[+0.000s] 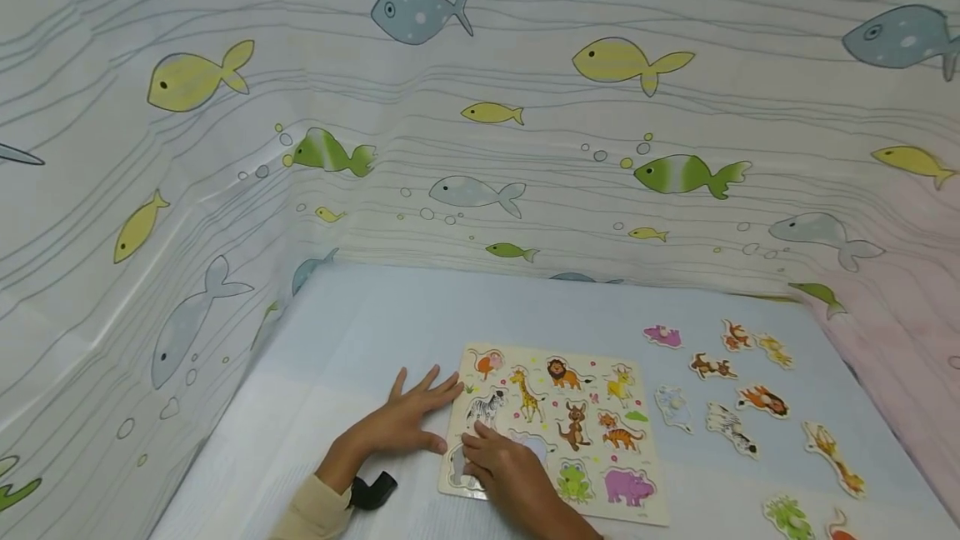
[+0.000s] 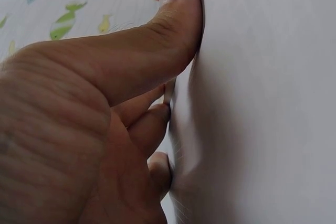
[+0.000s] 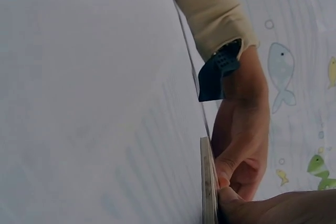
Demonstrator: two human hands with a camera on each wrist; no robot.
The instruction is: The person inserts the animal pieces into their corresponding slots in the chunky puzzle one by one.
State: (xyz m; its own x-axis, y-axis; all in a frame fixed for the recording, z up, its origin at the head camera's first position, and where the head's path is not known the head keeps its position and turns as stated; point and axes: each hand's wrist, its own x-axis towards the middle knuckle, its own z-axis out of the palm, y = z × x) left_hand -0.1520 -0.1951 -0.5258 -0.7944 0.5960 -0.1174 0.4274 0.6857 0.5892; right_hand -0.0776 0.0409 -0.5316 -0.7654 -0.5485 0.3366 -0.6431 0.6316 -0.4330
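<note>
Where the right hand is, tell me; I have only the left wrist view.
Observer: In the head view, the right hand is at the lower-left part of the animal puzzle board, partly covering a grey animal picture.
Operator: Report any loose pieces.
Observer: Several lie right of the board, including a zebra piece.
Operator: Locate a hippo.
Observer: A loose pink hippo piece lies just beyond the board's top-right corner.
</note>
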